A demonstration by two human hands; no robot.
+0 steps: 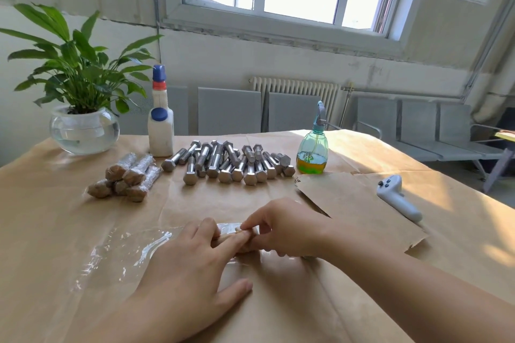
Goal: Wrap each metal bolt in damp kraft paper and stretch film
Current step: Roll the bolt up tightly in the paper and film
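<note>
Nearest us, the left hand [192, 264] lies with straight fingers pressing a paper-wrapped bolt [245, 245] onto the stretch film [122, 250] spread on the bench [362, 301]. The right hand [281, 227] pinches the film edge at the bundle's far end. We judge this piece papered and midway through its film wrap.

Further back, on the left, we record a stack of wrapped bolts [125, 178], roughly six, finished. Beside it a large heap of bare bolts [228, 161] awaits treatment, so most of the work remains. A torn kraft sheet [359, 206] and spray bottle [312, 147] stand ready on the right.
</note>
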